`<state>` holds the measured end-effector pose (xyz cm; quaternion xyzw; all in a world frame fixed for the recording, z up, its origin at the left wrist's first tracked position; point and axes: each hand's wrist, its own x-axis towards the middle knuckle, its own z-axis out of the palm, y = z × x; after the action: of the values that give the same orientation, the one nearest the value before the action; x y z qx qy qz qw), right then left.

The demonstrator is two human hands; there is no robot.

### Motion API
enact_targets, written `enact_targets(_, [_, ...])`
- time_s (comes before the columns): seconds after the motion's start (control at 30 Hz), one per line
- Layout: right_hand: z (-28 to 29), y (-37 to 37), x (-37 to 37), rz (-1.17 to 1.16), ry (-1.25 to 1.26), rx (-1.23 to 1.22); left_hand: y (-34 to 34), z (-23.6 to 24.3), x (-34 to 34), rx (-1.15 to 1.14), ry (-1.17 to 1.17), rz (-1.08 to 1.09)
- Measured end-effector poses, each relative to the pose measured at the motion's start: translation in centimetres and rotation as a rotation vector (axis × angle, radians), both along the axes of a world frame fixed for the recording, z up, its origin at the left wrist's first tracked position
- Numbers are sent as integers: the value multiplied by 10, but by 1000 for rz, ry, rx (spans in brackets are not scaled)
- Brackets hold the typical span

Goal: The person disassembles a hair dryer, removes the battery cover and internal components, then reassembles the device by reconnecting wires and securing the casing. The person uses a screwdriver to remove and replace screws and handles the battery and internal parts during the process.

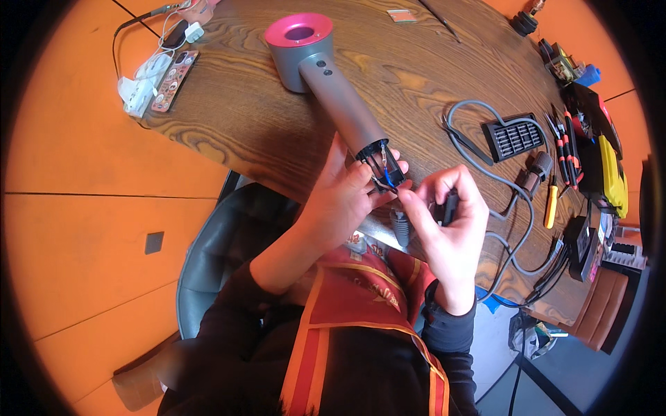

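A grey hair dryer [341,104] with a pink ring on its head lies across the table, its handle angled toward me. The handle's lower end is uncovered, baring a black inner frame [395,172] with blue and pale wires. My left hand [343,187] is closed around this end, with fingertips on both sides of the frame. Close by on the right, my right hand [454,218] pinches thumb and forefinger together at the wires. A black object [450,206] sits within its curled fingers; its kind is unclear. Below hangs a grey ribbed cord sleeve [400,229], partly behind my right hand.
A grey cord [531,208] loops across the table's right side, around a black bit case [517,139]. Red-and-black hand tools [569,149] and a yellow-handled screwdriver [551,206] lie farther right. At the far left are a phone [175,82] and a white charger [195,32].
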<state>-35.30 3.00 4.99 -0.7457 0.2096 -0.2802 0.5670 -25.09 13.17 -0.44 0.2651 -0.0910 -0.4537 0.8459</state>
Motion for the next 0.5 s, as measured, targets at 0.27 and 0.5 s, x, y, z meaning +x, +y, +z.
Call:
enact_targets(0.27, [10,0,8,16,149,-75,-1,-4,-2,-37,-145,15])
enact_targets(0.5, [5,-2,9,4,173,55,-1,1,-3,17,-123,18])
